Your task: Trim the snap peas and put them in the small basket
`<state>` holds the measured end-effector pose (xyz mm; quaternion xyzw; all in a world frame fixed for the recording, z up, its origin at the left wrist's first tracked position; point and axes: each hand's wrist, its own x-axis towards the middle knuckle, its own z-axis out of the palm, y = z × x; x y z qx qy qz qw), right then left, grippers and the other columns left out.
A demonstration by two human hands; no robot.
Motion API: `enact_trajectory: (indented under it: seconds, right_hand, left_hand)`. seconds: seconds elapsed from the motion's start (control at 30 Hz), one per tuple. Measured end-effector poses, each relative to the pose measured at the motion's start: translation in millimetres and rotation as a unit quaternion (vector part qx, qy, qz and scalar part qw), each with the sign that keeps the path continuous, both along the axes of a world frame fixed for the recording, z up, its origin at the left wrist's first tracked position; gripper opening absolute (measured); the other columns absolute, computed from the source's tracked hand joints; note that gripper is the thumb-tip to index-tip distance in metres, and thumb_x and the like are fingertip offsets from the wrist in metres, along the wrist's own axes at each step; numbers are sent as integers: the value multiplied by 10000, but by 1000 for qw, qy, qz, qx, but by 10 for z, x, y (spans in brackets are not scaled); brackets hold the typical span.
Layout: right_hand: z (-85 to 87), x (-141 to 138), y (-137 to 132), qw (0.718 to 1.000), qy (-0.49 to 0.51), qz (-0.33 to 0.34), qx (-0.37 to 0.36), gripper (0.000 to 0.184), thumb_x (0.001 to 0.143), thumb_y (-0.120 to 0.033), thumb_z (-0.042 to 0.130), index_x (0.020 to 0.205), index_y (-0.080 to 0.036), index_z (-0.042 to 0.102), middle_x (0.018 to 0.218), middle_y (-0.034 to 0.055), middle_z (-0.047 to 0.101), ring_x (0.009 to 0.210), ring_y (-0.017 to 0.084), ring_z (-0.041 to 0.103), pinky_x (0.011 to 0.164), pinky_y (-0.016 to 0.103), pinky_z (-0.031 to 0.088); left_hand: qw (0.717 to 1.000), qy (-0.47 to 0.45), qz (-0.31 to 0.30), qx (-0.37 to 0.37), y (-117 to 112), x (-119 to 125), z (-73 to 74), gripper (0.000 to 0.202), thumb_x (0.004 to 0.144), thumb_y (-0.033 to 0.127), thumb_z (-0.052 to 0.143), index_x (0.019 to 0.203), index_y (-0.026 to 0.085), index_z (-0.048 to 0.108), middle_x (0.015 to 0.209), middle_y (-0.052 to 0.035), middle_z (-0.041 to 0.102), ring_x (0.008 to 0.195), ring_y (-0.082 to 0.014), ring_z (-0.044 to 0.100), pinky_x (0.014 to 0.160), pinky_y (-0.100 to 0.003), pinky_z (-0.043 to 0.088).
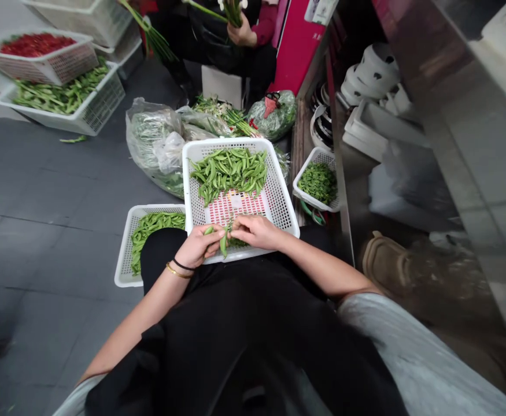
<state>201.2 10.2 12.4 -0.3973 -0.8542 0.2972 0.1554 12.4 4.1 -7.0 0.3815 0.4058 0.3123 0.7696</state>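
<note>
Head view: a green pod before me.
My left hand grips it and my right hand pinches its upper end, over the near side of the white basket.

The white basket leaves room along its right wall, while bagged greens crowd its far-left corner.

Vegetable baskets and stacked containers suggest a kitchen
</note>
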Motion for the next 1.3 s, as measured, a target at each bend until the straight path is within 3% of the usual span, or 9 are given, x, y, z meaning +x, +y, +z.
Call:
enact_trajectory:
  seconds: [0.2,0.33,0.57,0.73,0.87,1.0,1.1,1.2,1.3]
  right_hand:
    - [255,113,-50,991,-10,122,61,260,918,-302,447,769,-160,606,726,14,587,649,96,497,599,208,318]
    - [247,90,-122,986,-4,159,53,330,919,-311,422,686,-167,605,642,-9,575,573,77,474,555,202,294]
    - [64,46,-166,979,-15,-77,190,329,847,-236,420,533,-173,497,543,13,520,527,101,423,533,240,293]
    - [193,362,-38,984,-36,-137,105,279,859,-250,430,617,-167,540,595,12,543,549,104,460,576,235,336]
    - [181,262,-3,993,-54,-90,51,310,865,-378,508,1091,-169,547,957,58,635,702,126,543,626,232,372]
    - [42,30,-7,989,-130,22,72,242,941,-307,401,912,-157,589,848,52,644,678,129,529,608,236,332]
    - [-6,1,3,980,-141,102,92,271,943,-310,403,811,-159,585,740,31,624,606,116,495,570,237,290]
    - [-1,22,3,982,-108,102,115,297,946,-312,387,783,-161,584,698,22,609,597,113,490,561,234,283]
    - [-16,65,3,992,-36,2,119,319,958,-307,355,820,-160,602,743,33,624,666,118,529,616,226,327]
  left_hand:
    - [991,-35,-124,-44,-110,-124,147,200,706,306,697,707,107,674,467,-5,509,322,-19,283,320,-158,188]
    - [983,-50,-158,-74,-176,-64,132,198,700,291,698,711,95,673,489,-33,560,301,-17,294,302,-154,165]
    - [981,-117,115,-100,-152,103,101,222,665,235,729,691,107,550,593,-21,589,361,-14,335,299,-119,194]
    - [969,-58,241,6,-91,1,94,238,671,229,722,692,133,505,567,-4,583,377,-30,342,318,-131,227]
    - [975,31,208,71,-117,-7,126,199,718,292,692,742,154,551,415,63,440,329,-49,297,328,-164,202]
    - [928,215,172,249,-120,-93,232,196,704,300,698,849,174,656,631,-20,570,533,-124,506,430,-204,352]
    - [878,291,58,375,-105,-147,311,176,640,247,739,800,198,685,821,-66,622,812,-199,577,603,-239,437]
    - [899,255,-72,349,-92,-90,303,127,615,226,754,617,182,634,607,-24,576,624,-155,534,552,-229,399]
    - [963,159,30,215,-49,-21,214,165,671,275,726,660,159,610,549,-1,570,441,-79,414,431,-197,315]
